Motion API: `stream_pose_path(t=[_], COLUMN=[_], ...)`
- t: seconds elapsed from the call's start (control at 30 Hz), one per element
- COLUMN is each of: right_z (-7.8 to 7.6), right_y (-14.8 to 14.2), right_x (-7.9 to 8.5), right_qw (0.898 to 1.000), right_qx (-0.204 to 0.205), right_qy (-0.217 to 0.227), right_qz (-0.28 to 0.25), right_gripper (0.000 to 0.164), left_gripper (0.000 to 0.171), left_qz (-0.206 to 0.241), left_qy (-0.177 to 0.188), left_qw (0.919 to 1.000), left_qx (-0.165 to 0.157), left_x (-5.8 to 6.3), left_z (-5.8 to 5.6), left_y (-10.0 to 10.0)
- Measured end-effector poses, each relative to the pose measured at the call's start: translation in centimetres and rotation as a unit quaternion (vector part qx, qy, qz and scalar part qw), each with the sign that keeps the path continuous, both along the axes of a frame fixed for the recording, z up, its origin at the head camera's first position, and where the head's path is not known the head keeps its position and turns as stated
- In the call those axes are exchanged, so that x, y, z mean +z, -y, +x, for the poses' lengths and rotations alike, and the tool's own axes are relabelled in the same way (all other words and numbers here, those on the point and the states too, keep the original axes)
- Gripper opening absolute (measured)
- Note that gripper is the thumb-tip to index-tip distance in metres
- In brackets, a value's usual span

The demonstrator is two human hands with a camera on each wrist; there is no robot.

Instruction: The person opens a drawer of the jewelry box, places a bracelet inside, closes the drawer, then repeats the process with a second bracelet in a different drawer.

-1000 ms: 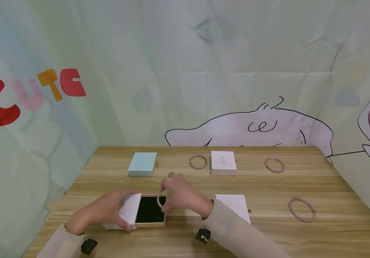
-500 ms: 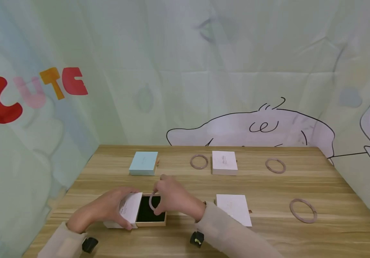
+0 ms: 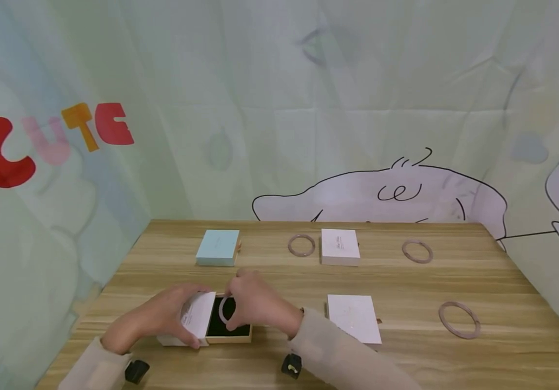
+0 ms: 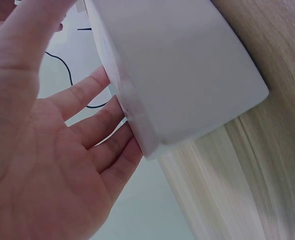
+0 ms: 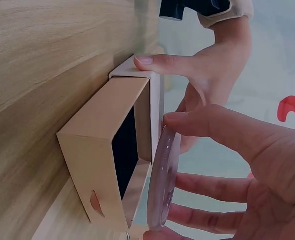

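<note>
Well, our wide-spread left hand (image 3: 174,311) gripped a box (image 3: 197,316); our right hand (image 3: 255,302) pinched a bangle (image 5: 162,182) above its tray (image 3: 231,340).

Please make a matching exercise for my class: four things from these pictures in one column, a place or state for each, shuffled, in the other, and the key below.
1. left hand
2. light blue box
3. right hand
4. tray

A. holds a bangle
B. dark inside, jutting sideways from its box
C. grips a white cover
D. towards the table's far left corner

Pairs: 1-C, 2-D, 3-A, 4-B
</note>
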State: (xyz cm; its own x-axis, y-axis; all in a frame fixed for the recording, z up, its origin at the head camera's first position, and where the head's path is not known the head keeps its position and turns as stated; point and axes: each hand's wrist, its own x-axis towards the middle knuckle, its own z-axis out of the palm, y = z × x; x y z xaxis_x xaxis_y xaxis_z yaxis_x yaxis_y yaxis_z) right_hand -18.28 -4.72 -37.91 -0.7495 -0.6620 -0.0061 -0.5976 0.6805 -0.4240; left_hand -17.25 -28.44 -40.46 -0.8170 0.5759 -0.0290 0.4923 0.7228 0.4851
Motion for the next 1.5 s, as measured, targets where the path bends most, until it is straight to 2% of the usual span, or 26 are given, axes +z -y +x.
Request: stream_pose_path(t=[0.5, 0.93, 1.5], right_z=[0.1, 0.2, 0.3], right_y=[1.2, 1.6, 2.3], right_x=[-0.8, -0.9, -1.3], right_qw=[1.0, 1.0, 0.998], right_qx=[-0.01, -0.016, -0.02], right_qy=[-0.02, -0.01, -0.029], right_qz=[0.018, 0.018, 0.043], right_gripper=[0.046, 0.046, 0.039], left_gripper=[0.1, 0.101, 0.101], left_qz=[-0.002, -0.008, -0.008], left_qy=[0.008, -0.002, -0.012], left_qw=[0.9999, 1.0, 0.9999], left_qx=[0.007, 0.004, 0.004], left_x=[0.2, 0.3, 0.0], left_z=[0.2, 0.1, 0.2], left_y=[-0.2, -0.2, -0.1])
